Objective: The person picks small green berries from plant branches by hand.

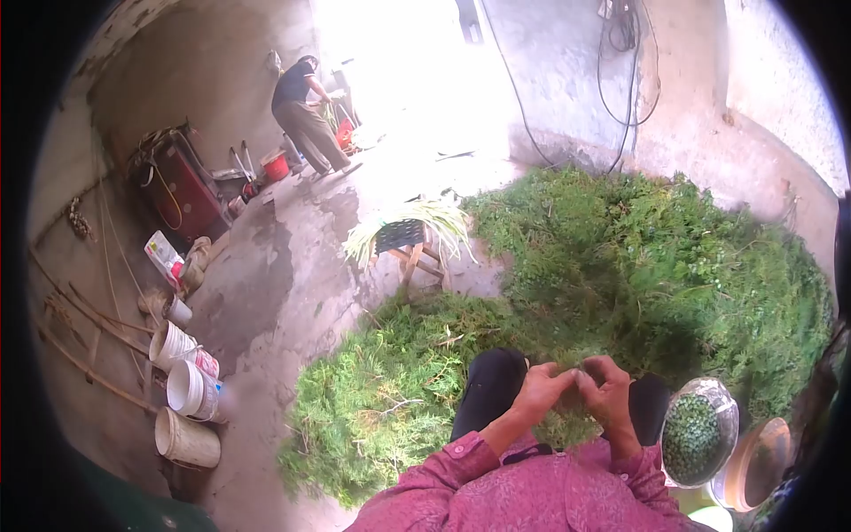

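Head view: holds left hand [535,397] and right hand [606,395] close together between the knees [489,381], with fingers narrow and tips almost meeting; perhaps pinches something small, but too blurred to tell. Has greenery [390,399] ahead and to the left, bowl [731,415] of green berries [691,427] rightward, nearer the right hand.

At six o'clock, the wearer's pink shirt [550,501] has long sleeves, a tonal leafy pattern and a pale button [459,449] at the left cuff [470,454]; the trousers [489,386] are dark.
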Action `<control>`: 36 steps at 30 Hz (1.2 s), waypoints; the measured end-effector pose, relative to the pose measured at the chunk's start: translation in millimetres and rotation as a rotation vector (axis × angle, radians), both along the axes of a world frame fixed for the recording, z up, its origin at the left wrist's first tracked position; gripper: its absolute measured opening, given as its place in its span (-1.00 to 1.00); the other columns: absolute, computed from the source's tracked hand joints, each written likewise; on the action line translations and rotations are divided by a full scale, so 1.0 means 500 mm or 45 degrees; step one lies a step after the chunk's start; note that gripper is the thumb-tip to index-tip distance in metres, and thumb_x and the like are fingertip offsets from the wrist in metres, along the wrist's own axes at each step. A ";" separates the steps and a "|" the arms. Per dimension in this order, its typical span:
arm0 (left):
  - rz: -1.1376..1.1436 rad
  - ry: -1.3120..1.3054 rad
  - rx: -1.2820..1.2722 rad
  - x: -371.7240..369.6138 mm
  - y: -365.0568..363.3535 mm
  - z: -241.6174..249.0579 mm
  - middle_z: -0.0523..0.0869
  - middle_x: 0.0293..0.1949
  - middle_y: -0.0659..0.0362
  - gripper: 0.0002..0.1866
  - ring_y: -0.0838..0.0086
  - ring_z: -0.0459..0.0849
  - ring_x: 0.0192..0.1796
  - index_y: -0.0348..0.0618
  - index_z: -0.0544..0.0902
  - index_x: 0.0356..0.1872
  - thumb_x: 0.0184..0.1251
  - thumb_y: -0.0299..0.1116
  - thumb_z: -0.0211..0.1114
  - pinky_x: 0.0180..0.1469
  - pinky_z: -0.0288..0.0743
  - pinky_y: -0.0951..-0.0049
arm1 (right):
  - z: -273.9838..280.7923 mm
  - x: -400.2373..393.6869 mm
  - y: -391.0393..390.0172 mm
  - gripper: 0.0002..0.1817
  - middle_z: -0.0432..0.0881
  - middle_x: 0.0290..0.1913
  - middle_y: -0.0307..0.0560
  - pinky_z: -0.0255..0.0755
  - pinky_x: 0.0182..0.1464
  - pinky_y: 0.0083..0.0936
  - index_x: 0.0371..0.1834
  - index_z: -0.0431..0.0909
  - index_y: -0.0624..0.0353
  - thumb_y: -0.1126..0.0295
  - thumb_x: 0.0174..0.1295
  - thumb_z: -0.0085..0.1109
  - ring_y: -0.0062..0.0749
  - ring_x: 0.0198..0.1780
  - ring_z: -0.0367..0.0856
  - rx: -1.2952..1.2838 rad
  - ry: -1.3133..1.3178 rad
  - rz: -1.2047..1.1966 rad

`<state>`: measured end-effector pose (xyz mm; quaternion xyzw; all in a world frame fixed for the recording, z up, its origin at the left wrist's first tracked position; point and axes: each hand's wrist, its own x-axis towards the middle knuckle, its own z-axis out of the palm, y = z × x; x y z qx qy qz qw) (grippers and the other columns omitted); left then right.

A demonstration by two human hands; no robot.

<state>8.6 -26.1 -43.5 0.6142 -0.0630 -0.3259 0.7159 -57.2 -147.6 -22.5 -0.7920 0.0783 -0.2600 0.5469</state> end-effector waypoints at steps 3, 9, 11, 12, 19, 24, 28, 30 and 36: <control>0.057 -0.026 -0.032 -0.010 0.007 0.016 0.64 -0.41 0.26 -0.80 0.66 0.57 -0.43 -0.25 0.59 -0.26 0.16 -0.34 0.27 -0.43 0.44 0.64 | 0.002 0.000 0.005 -0.84 0.51 -0.56 -0.25 0.33 -0.44 -0.68 -0.38 0.49 0.30 0.44 0.00 0.18 -0.68 -0.51 0.41 0.113 0.038 0.004; 0.080 -0.072 -0.073 -0.023 0.010 0.039 0.64 -0.42 0.25 -0.78 0.65 0.58 -0.45 -0.24 0.58 -0.25 0.15 -0.34 0.29 -0.46 0.44 0.64 | -0.012 0.006 0.005 -0.86 0.49 -0.56 -0.28 0.33 -0.43 -0.68 -0.41 0.48 0.28 0.44 0.01 0.17 -0.68 -0.50 0.39 0.288 0.027 -0.026; 0.075 -0.044 -0.058 -0.023 0.009 0.032 0.64 -0.42 0.25 -0.77 0.64 0.58 -0.46 -0.24 0.57 -0.24 0.14 -0.33 0.29 -0.46 0.44 0.64 | -0.028 0.011 0.000 -0.85 0.49 -0.56 -0.29 0.34 -0.43 -0.67 -0.41 0.48 0.28 0.43 0.00 0.18 -0.68 -0.50 0.39 0.343 0.001 -0.036; 0.069 -0.003 -0.037 -0.020 0.006 0.017 0.64 -0.43 0.25 -0.76 0.63 0.58 -0.47 -0.24 0.57 -0.23 0.13 -0.33 0.30 -0.48 0.44 0.63 | -0.033 0.011 -0.002 -0.84 0.49 -0.55 -0.28 0.34 -0.42 -0.67 -0.41 0.49 0.27 0.42 0.00 0.20 -0.67 -0.48 0.40 0.296 0.019 -0.040; 0.103 0.050 -0.182 -0.015 0.003 -0.011 0.63 -0.33 0.25 -0.74 0.61 0.58 -0.37 -0.22 0.58 -0.17 0.11 -0.36 0.30 -0.36 0.46 0.62 | -0.026 0.010 -0.015 -0.69 0.54 -0.48 -0.11 0.40 -0.33 -0.51 -0.37 0.51 0.26 0.25 -0.08 0.27 -0.49 -0.43 0.47 0.080 0.127 0.036; 0.049 -0.016 -0.249 -0.037 0.001 0.068 0.65 -0.35 0.21 -0.84 0.61 0.59 -0.41 -0.27 0.60 -0.22 0.17 -0.47 0.23 -0.38 0.49 0.63 | 0.016 -0.014 -0.025 -0.72 0.50 -0.51 -0.12 0.34 -0.41 -0.52 -0.38 0.50 0.30 0.26 0.01 0.16 -0.53 -0.46 0.42 0.160 0.005 0.094; 0.033 0.030 -0.326 -0.037 -0.009 0.071 0.66 -0.29 0.15 -0.83 0.57 0.62 -0.35 -0.31 0.58 -0.21 0.16 -0.56 0.21 -0.30 0.53 0.59 | -0.007 -0.020 -0.019 -0.78 0.49 -0.51 -0.15 0.31 -0.43 -0.59 -0.37 0.48 0.30 0.32 0.09 0.12 -0.56 -0.49 0.40 0.461 0.072 0.074; 0.050 -0.013 -0.305 -0.032 -0.011 0.069 0.66 -0.28 0.13 -0.83 0.56 0.63 -0.33 -0.33 0.57 -0.21 0.15 -0.58 0.21 -0.28 0.54 0.58 | -0.007 -0.017 -0.013 -0.79 0.50 -0.49 -0.17 0.30 -0.36 -0.61 -0.36 0.49 0.29 0.33 0.11 0.12 -0.54 -0.44 0.41 0.655 0.099 0.110; 0.072 -0.073 -0.193 -0.027 -0.011 0.094 0.66 -0.28 0.15 -0.81 0.57 0.61 -0.36 -0.33 0.57 -0.20 0.14 -0.59 0.22 -0.30 0.52 0.59 | 0.006 -0.009 -0.047 -0.88 0.46 -0.52 -0.26 0.20 -0.63 -0.79 -0.36 0.43 0.24 0.42 0.18 0.07 -0.74 -0.63 0.33 1.290 0.058 0.256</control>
